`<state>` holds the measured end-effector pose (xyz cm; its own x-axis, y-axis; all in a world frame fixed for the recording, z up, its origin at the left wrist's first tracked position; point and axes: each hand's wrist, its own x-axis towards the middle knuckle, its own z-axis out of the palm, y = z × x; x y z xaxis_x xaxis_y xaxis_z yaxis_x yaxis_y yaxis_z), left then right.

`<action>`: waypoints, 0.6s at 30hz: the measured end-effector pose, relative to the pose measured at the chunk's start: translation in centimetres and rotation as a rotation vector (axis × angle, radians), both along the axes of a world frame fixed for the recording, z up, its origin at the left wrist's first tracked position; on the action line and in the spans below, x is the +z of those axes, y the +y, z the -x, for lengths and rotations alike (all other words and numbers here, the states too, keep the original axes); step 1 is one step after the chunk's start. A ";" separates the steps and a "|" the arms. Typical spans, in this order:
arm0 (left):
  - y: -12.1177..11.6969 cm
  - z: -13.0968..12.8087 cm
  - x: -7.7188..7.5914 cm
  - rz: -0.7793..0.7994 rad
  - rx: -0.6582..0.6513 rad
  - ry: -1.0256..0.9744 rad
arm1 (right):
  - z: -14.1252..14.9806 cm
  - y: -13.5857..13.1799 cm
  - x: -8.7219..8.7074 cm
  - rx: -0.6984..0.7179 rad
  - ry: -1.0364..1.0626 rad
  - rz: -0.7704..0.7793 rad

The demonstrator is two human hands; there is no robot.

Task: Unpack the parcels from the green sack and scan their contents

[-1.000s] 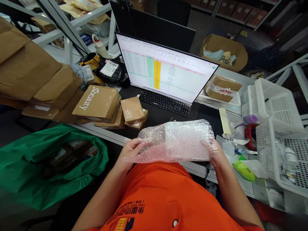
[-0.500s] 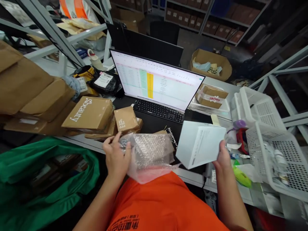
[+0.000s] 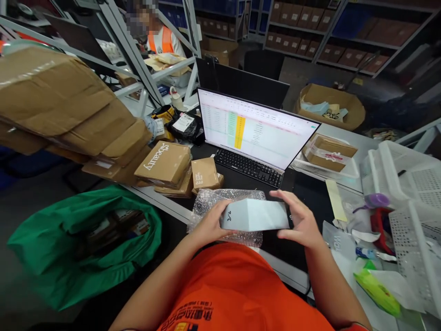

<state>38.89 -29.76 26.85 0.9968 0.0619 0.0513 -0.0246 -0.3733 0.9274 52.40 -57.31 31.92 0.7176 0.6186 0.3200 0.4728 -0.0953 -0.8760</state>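
Over the desk's front edge, a pale blue box (image 3: 255,215) with a dark squiggle printed on one face is held low before my body. My left hand (image 3: 214,224) grips its left end, thumb and fingers on opposite sides. At the other end, my right hand (image 3: 300,221) has fingers and thumb spread apart around the box's corner; whether a fingertip touches it is hard to tell. Clear bubble wrap (image 3: 206,202) lies on the desk beneath and behind the box, partly hidden by it and by my left hand.
Brown cartons (image 3: 163,163) are piled left of the keyboard (image 3: 248,168) and monitor (image 3: 258,128). A green sack (image 3: 44,257) holding boxes stands at lower left. White plastic baskets (image 3: 413,234) line the right side, near a purple item (image 3: 377,200) and a green packet (image 3: 377,287). Another person (image 3: 161,39) is at back left.
My left hand has left the bubble wrap, now on the desk, and taken the box's left end. The box has come leftward and turned; my right hand's grip has loosened. The view has shifted left.
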 end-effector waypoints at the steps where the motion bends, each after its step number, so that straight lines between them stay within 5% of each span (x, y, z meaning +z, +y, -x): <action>1: 0.1 0.3 -1.0 0.038 0.023 -0.005 | -0.3 -1.3 -1.0 -0.077 0.035 -0.043; 3: 0.3 1.0 -2.7 0.174 0.089 0.002 | -1.2 -4.9 -4.1 -0.364 0.106 -0.011; 6: 0.2 1.9 -4.5 0.483 0.210 0.085 | -1.9 -10.5 -10.3 -0.882 0.265 0.484; 7: 0.0 2.1 -4.9 0.586 0.245 0.115 | -1.9 -11.8 -12.3 -0.956 0.335 0.701; 10: -0.7 1.9 -5.3 0.823 0.345 0.167 | -1.1 -13.8 -16.3 -0.991 0.429 0.946; 18: -2.0 1.2 -5.1 1.079 0.494 0.225 | 1.8 -15.2 -16.9 -1.057 0.185 0.914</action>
<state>37.72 -31.79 21.75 0.8334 0.3433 -0.4331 0.1039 0.6724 0.7328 50.58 -72.53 15.01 0.9543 -0.2955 -0.0446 -0.2917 -0.8888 -0.3534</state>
